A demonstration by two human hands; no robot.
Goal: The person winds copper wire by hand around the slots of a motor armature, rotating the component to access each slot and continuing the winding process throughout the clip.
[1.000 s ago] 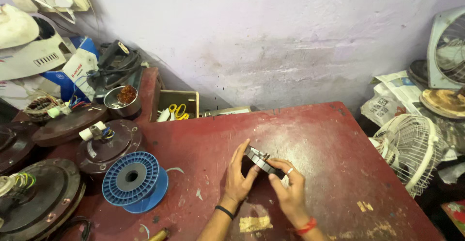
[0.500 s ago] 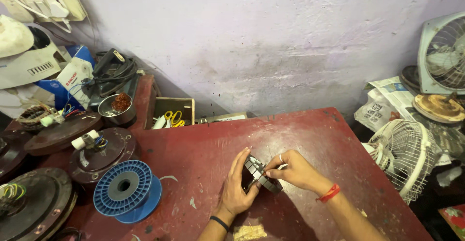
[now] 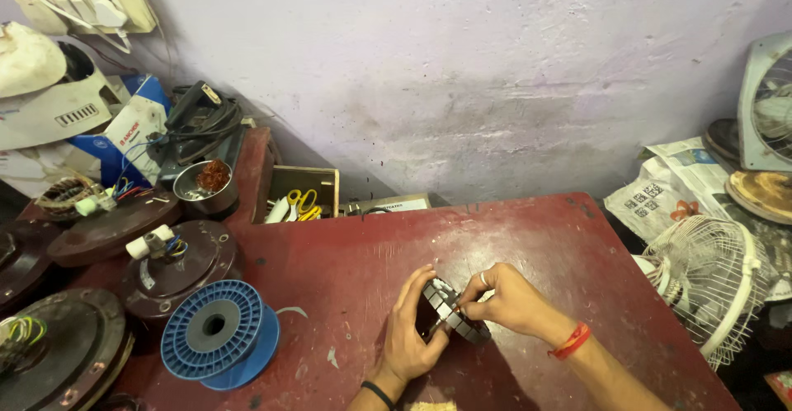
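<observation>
- Currently both hands meet near the front middle of the red tabletop (image 3: 528, 238), around a small round motor stator (image 3: 450, 312) with a slotted dark metal rim.
- Left hand (image 3: 410, 337): fingers curled about the stator's left side, palm low against the tabletop; black band on the wrist.
- Right hand (image 3: 513, 302): fingers closed on the stator's upper right edge, pinching at the rim; ring on one finger, red thread on the wrist.
- Stator stands tilted on edge, between the two hands, touching both.
- Blue wire spool (image 3: 216, 333) lies flat, well left of the hands.
- Dark fan motor housings (image 3: 177, 266) crowd the left edge.
- White fan guard (image 3: 705, 275) sits off the right edge.
- Yellow-handled scissors (image 3: 301, 205) rest in a box by the wall.
</observation>
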